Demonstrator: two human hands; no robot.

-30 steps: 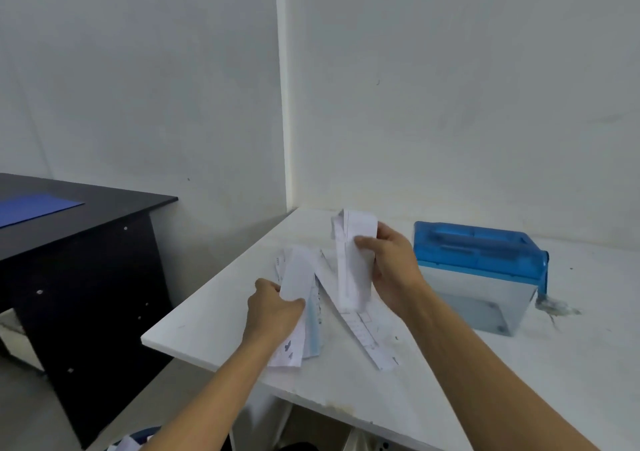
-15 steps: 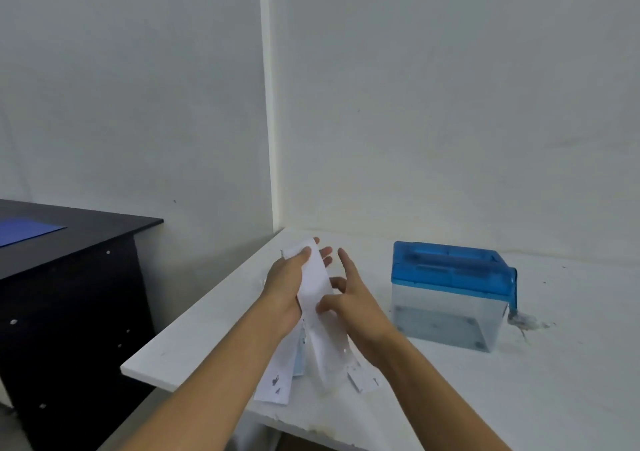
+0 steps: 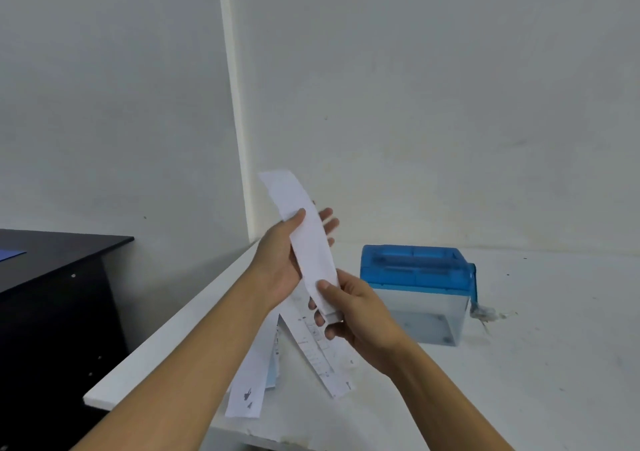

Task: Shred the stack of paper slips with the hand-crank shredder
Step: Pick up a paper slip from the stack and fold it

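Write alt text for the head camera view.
A left hand and a right hand hold a long white paper slip above a white table. More slips lie beneath them, and a blue-lidded hand-crank shredder stands to their right.

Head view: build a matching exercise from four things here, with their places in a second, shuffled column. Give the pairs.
Things
1. long slip
2. shredder
3. loose slips
4. black desk

Places
A. stands on the white table, right of the hands
B. lie flat on the table near its front edge
C. at the left of the view, apart from the table
D. in the air, held by the left hand and the right hand

Pairs: 1-D, 2-A, 3-B, 4-C
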